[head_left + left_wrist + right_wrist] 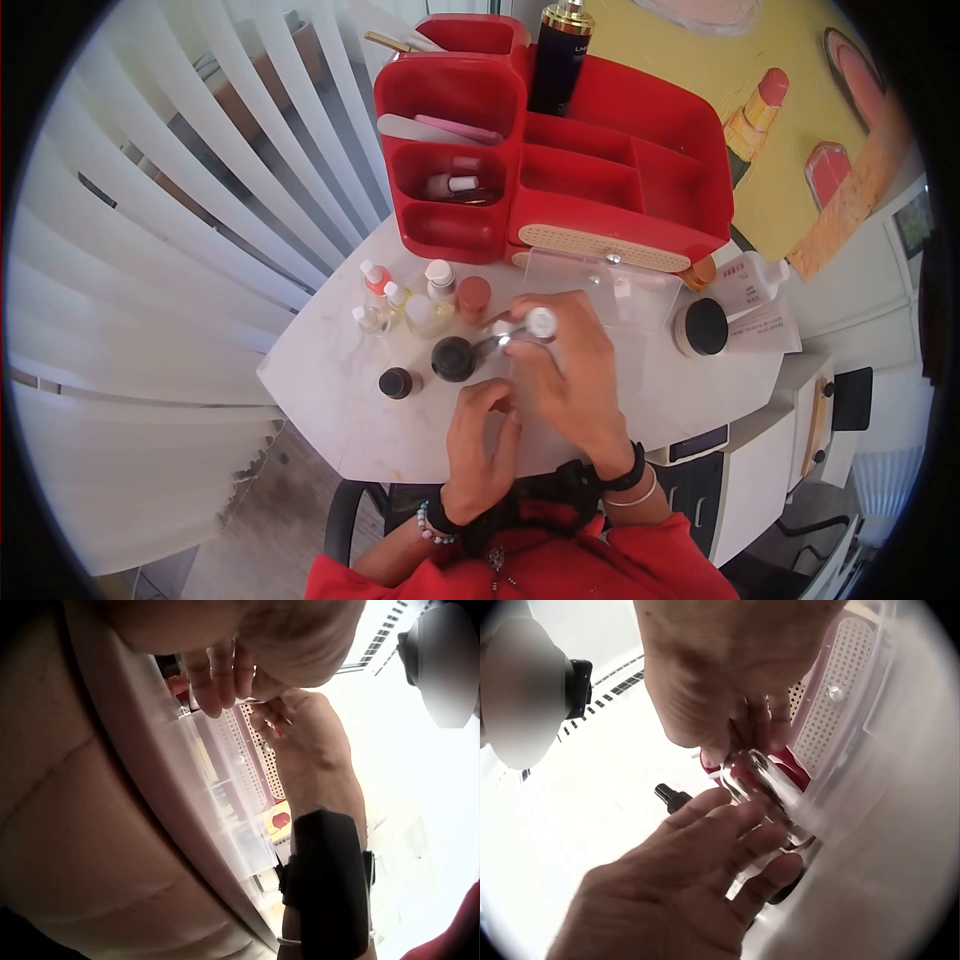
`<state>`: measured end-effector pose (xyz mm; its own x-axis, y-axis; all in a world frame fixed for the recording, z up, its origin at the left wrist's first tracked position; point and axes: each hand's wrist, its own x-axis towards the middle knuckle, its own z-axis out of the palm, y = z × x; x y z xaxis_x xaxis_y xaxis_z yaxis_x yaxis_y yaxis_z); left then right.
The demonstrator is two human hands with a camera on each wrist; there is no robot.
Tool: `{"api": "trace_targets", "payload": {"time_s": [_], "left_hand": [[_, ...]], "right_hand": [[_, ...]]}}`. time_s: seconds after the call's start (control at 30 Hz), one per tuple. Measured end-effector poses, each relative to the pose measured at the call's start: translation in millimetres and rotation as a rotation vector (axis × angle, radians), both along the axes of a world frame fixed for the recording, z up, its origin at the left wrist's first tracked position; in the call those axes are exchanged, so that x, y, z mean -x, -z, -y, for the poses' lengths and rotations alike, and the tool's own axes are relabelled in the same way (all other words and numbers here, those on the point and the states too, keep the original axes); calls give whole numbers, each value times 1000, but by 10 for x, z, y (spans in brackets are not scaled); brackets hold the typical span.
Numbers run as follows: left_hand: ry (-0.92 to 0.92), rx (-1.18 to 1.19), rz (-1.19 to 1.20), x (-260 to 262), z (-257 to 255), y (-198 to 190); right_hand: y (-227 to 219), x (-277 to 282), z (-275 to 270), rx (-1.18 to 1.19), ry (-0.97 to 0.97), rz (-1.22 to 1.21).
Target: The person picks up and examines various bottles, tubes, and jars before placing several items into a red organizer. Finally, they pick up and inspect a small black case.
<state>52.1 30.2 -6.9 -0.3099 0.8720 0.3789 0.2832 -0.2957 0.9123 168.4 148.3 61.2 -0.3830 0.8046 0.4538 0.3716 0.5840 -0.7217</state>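
Observation:
Near the front of the white table, my right hand (580, 380) pinches a shiny silver container (505, 336) with a white round end. The container's mirror-like side (769, 780) shows below that hand in the right wrist view. My left hand (478, 450) is lower and to the left, its fingers loosely bent and holding nothing. In the right wrist view the left hand's fingers (761, 844) overlap the container. Just left of it stands a black-capped bottle (453, 358); a smaller black-capped bottle (396, 382) stands farther left.
Several small bottles (428, 313) and a reddish-capped jar (473, 296) stand behind. A red organizer (620, 215) lies along the table's back, a clear plastic drawer (645, 300) before it. A black-lidded jar (702, 328) is at right, white blinds (200, 150) at left.

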Motion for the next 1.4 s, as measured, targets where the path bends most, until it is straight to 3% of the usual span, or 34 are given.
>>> {"api": "trace_targets", "payload": {"time_s": [0.03,0.1,0.17,0.23,0.3,0.4,0.6,0.83,0.9,1.17,1.4], "left_hand": [[35,26,6,20,15,30],[76,52,15,38,37,59],[168,106,183,33,51,78],[208,114,239,31,66,63],[247,130,292,21,70,63],[265,51,380,-1,93,121],[259,-1,188,37,106,205],[216,74,158,55,109,88],[186,-55,36,59,66,79],[174,-113,85,2,56,115],[162,-11,109,-27,81,85]], "right_hand": [[-22,-43,48,1,4,-1],[-87,-168,180,110,121,-255],[-63,-329,265,109,132,-342],[-107,-463,358,199,152,-597],[-64,-587,382,220,162,-593],[18,-641,392,371,74,-795],[142,-584,466,485,-33,-765],[149,-524,474,553,-76,-754],[152,-507,482,552,-76,-756],[203,-590,508,544,-67,-675],[190,-616,510,566,-24,-680]]}}
